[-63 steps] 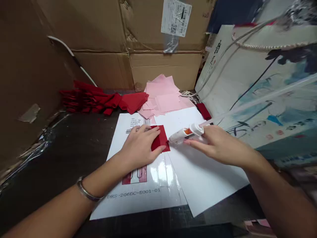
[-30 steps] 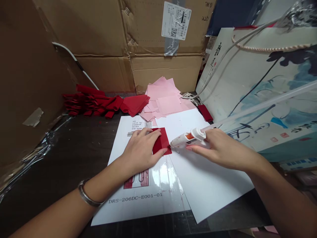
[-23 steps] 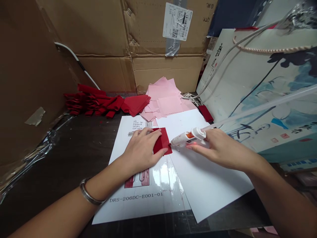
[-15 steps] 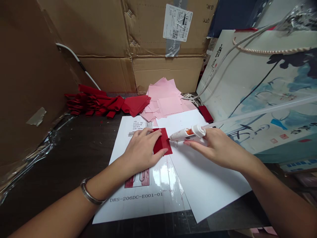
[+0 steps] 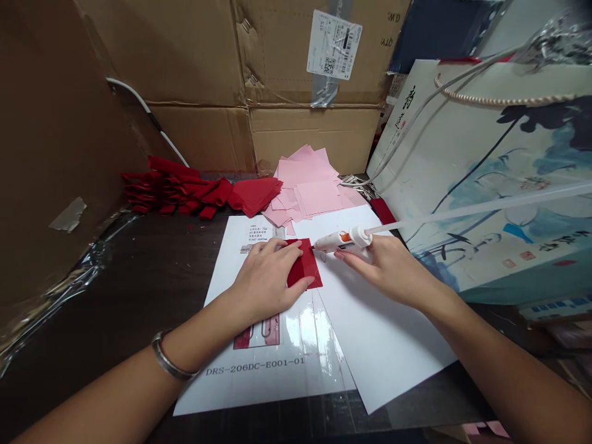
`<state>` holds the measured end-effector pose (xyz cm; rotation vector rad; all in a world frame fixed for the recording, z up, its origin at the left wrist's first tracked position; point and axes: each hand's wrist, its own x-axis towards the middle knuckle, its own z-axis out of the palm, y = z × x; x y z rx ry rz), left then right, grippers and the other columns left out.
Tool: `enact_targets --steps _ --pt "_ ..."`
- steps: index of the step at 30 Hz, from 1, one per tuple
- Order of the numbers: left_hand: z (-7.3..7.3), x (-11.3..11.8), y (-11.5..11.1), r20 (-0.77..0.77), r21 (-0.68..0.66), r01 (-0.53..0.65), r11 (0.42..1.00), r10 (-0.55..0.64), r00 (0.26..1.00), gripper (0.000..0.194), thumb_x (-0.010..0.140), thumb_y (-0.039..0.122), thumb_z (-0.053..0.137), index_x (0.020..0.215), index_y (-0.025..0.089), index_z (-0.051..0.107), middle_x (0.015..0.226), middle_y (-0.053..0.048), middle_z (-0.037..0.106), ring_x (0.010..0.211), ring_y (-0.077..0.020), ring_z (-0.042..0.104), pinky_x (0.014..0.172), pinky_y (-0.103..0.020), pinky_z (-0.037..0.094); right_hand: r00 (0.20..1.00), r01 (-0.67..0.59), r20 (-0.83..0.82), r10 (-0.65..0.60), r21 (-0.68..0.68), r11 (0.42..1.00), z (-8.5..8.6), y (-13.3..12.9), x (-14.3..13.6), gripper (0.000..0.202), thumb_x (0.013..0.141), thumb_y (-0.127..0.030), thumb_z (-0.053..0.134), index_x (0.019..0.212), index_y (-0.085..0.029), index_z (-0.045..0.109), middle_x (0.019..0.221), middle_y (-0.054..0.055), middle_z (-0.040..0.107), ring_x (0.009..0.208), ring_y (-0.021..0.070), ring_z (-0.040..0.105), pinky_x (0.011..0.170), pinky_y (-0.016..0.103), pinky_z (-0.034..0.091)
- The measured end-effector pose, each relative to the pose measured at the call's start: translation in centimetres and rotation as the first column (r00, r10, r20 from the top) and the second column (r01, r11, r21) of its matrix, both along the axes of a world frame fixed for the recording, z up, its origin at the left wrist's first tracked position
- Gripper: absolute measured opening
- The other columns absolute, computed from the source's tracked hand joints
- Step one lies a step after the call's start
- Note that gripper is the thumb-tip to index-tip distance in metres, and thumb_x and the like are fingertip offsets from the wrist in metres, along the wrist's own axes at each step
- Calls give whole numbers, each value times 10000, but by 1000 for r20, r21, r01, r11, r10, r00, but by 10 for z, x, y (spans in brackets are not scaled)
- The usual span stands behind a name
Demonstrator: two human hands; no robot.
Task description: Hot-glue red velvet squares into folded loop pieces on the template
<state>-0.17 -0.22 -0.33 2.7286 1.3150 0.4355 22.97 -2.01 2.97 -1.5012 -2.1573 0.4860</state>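
At the red square (image 5: 305, 265), the left hand (image 5: 266, 274) presses flat, fingers slightly spread; right of it, the right hand (image 5: 377, 262) grips a glue gun (image 5: 345, 242).

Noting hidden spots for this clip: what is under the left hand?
The red square, its right part showing beyond the fingers of the left hand, and the printed sheet. The square's left edge and whatever the palm covers cannot be seen.
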Motion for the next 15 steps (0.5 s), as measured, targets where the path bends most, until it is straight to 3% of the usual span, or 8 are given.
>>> enact_targets --steps 6,10,15 --pt "0 0 0 -5 2 -4 1000 4 1000 439 897 495 509 1179 174 608 1207 -126 652 1146 -331 526 896 -484 436 996 62 -69 -63 -13 998 1 -4 -5 266 935 -379 500 1032 -236 702 884 46 719 773 213 643 712 340 464" --pt "0 0 0 -9 1 -11 1000 11 1000 457 896 507 509 1185 168 612 1204 -136 649 1147 -330 526 900 -479 439 947 229 -232 -223 -2 973 -8 -1 -8 349 941 -415 478 1165 -231 672 1058 80 708 977 263 637 814 380 481" --pt "-2 -1 1 0 1 -8 1000 8 1000 447 899 506 508 1187 180 610 1214 -118 649 1161 -324 517 912 -480 438 904 307 -310 -293 -6 952 -26 9 -4 407 950 -431 451 1244 -207 623 1246 108 650 1161 294 570 993 444 407"
